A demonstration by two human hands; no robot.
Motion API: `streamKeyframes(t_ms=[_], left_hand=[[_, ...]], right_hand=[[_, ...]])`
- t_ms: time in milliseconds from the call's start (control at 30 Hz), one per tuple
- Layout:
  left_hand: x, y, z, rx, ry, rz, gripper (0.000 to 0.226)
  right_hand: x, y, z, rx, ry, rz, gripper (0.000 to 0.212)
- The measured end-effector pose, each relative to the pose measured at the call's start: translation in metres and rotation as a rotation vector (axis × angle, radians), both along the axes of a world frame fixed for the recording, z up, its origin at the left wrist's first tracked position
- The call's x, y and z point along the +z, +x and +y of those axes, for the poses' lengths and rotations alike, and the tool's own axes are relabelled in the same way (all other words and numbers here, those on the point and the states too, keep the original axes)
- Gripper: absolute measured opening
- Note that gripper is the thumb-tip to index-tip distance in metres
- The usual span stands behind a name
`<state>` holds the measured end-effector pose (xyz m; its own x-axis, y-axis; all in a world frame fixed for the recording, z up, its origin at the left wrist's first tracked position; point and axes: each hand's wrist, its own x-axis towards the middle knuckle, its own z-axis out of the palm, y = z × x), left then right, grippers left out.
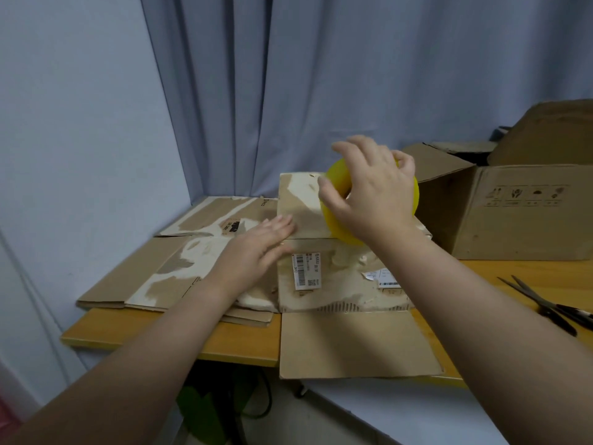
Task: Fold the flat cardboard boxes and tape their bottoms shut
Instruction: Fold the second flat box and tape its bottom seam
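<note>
A worn cardboard box (340,287) with white shipping labels stands at the table's middle, its near flap (353,345) hanging open over the table edge. My right hand (369,191) grips a yellow tape roll (337,226) held upright above the box's far side, thumb through the roll's hole. My left hand (256,248) lies flat with straight fingers on the box's top left edge, beside a raised far flap (298,203). Flat cardboard boxes (160,268) lie stacked to the left.
Black scissors (545,305) lie on the wooden table (179,338) at the right. A large folded cardboard box (513,207) stands at the back right. A blue curtain (321,75) hangs behind. A green object sits under the table.
</note>
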<state>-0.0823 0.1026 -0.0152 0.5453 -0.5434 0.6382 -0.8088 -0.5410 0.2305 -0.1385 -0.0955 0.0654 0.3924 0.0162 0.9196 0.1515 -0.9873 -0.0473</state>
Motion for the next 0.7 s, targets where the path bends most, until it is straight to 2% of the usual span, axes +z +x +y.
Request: streamKeyframes(t_ms=[133, 200, 267, 333, 433, 533, 700], left_hand=[[-0.003, -0.002, -0.004, 0.008, -0.016, -0.071, 0.039], [-0.002, -0.003, -0.005, 0.046, 0.04, -0.123, 0.04], [0.0, -0.005, -0.005, 0.095, 0.108, -0.151, 0.044], [0.003, -0.008, -0.008, 0.171, 0.205, -0.166, 0.048], [0.005, -0.015, -0.019, 0.289, 0.278, -0.204, 0.047], [0.004, -0.024, -0.025, 0.336, 0.232, -0.205, 0.049], [0.006, -0.029, -0.026, 0.338, 0.197, -0.117, 0.051]], right_hand=[[0.005, -0.007, -0.026, 0.109, 0.16, 0.104, 0.05], [0.003, -0.01, -0.037, 0.131, 0.354, 0.164, 0.051], [0.002, -0.007, -0.043, 0.241, 0.625, 0.214, 0.053], [0.001, -0.004, -0.048, 0.404, 0.787, 0.237, 0.048], [-0.007, 0.0, -0.053, 0.602, 0.901, 0.242, 0.03], [-0.006, 0.001, -0.054, 0.621, 0.893, 0.169, 0.024], [0.008, -0.007, -0.082, 0.555, 0.602, 0.237, 0.029]])
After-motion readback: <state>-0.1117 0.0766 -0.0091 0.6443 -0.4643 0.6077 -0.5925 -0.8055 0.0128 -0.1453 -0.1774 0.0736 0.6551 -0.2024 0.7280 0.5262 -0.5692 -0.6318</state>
